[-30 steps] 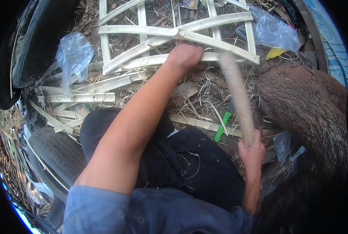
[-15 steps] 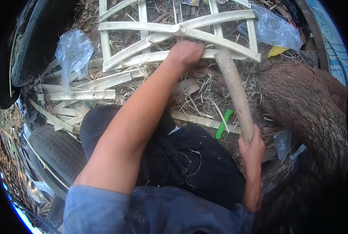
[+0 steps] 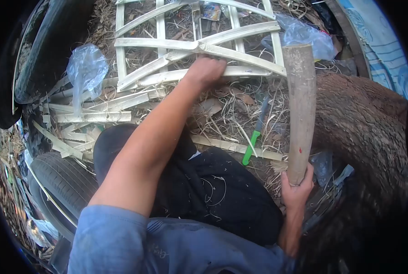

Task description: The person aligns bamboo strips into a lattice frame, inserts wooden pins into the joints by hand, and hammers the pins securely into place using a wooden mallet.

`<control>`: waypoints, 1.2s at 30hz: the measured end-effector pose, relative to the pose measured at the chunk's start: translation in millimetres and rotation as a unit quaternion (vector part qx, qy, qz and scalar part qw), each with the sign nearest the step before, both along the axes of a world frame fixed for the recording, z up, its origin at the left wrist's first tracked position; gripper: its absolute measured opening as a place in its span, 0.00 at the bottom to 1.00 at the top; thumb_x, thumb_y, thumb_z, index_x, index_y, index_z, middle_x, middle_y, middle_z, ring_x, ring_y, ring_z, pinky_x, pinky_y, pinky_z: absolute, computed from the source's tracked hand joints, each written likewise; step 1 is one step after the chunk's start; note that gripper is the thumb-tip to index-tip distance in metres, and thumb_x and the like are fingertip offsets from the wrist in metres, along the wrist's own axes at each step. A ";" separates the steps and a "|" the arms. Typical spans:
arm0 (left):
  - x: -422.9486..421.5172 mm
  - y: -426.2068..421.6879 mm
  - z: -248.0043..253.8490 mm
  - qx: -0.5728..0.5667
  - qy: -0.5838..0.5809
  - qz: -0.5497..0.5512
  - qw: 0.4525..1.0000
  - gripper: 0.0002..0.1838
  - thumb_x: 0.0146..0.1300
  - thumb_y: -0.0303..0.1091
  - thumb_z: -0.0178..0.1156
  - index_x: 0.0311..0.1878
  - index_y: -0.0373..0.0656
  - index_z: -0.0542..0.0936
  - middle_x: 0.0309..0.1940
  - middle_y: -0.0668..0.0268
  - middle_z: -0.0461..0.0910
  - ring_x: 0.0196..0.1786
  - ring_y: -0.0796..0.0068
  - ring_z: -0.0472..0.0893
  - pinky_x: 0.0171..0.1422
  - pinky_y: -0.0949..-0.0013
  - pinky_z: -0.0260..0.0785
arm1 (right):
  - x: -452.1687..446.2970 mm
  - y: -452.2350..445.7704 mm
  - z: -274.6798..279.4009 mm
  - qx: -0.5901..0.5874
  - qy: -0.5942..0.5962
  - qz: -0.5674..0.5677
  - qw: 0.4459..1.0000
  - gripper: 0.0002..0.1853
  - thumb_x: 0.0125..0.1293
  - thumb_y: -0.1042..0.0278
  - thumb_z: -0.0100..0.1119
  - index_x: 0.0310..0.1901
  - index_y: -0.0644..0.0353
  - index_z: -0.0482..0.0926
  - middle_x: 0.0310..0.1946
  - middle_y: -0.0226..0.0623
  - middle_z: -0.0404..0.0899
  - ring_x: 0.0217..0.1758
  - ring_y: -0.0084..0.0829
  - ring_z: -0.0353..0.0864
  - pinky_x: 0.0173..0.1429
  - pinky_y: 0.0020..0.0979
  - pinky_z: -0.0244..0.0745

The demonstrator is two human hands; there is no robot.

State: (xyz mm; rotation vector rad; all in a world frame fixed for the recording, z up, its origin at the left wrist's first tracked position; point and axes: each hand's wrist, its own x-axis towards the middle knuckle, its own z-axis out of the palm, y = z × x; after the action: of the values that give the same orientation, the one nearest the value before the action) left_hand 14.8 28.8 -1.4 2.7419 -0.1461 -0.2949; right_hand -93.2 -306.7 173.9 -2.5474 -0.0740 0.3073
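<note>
In a closed fist, my left hand (image 3: 207, 71) grips the lower middle of a lattice frame (image 3: 240, 55) made of pale split bamboo strips. The curved strips cross just above that hand; its fingertips are hidden. My right hand (image 3: 297, 187) is wrapped round the lower end of a thick wooden stick (image 3: 301, 109), which stands nearly upright with a small red mark near the grip. The stick's top is beside the frame's right corner, in front of it in view. Between my two arms lies a knife with a green handle (image 3: 251, 148), its blade pointing away from me.
Loose bamboo strips (image 3: 96, 116) and thin shavings cover the ground at left and centre. A thick tree trunk (image 3: 359, 118) curves along the right. Plastic bags (image 3: 87, 68) lie on both sides. A tyre (image 3: 62, 182) is at lower left.
The stick has swung up from a leftward lean over the frame's lower edge to nearly upright at the right. My left hand keeps its hold; the whole view has shifted slightly.
</note>
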 end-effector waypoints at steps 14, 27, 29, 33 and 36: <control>11.1 85.0 233.3 -0.018 -0.048 -0.009 0.999 0.27 0.52 0.52 0.74 0.38 0.36 0.77 0.24 0.57 0.77 0.29 0.64 0.75 0.36 0.60 0.66 | -76.4 -90.5 86.7 -0.034 -0.263 -0.083 0.961 0.29 0.48 0.72 0.73 0.53 0.65 0.73 0.39 0.52 0.81 0.44 0.50 0.84 0.49 0.41 0.76; 0.2 96.9 310.4 0.043 -0.001 0.002 0.999 0.29 0.58 0.55 0.69 0.25 0.37 0.70 0.17 0.63 0.69 0.23 0.69 0.67 0.33 0.59 0.63 | -140.9 -133.0 52.7 -0.110 -0.174 -0.142 0.968 0.31 0.52 0.68 0.71 0.58 0.59 0.70 0.43 0.54 0.80 0.47 0.53 0.81 0.52 0.46 0.74; -0.7 97.8 304.0 0.049 -0.011 -0.010 0.999 0.29 0.58 0.56 0.68 0.25 0.37 0.71 0.17 0.63 0.69 0.23 0.68 0.68 0.33 0.59 0.63 | -142.9 -133.9 51.9 -0.106 -0.183 -0.137 0.968 0.30 0.52 0.68 0.70 0.58 0.59 0.70 0.43 0.54 0.80 0.47 0.53 0.81 0.52 0.47 0.74; -8.1 94.5 298.6 0.034 -0.029 -0.033 0.998 0.30 0.58 0.59 0.68 0.25 0.37 0.71 0.18 0.60 0.71 0.25 0.64 0.70 0.33 0.57 0.64 | -143.0 -130.7 52.4 -0.077 -0.194 -0.152 0.966 0.31 0.48 0.69 0.72 0.56 0.61 0.72 0.42 0.52 0.81 0.47 0.53 0.81 0.52 0.46 0.73; -11.8 88.8 293.0 0.049 -0.026 -0.047 0.997 0.29 0.59 0.58 0.67 0.29 0.36 0.75 0.21 0.57 0.74 0.26 0.61 0.73 0.36 0.56 0.66 | -138.2 -118.6 58.6 -0.074 -0.197 -0.164 0.964 0.31 0.44 0.71 0.73 0.54 0.62 0.74 0.41 0.51 0.82 0.47 0.53 0.82 0.53 0.44 0.73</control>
State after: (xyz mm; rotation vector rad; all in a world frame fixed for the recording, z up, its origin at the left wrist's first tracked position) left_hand 3.1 117.6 291.6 2.8462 -0.2820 -0.2629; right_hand -231.4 -425.3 232.5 -2.6755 0.2266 -0.3349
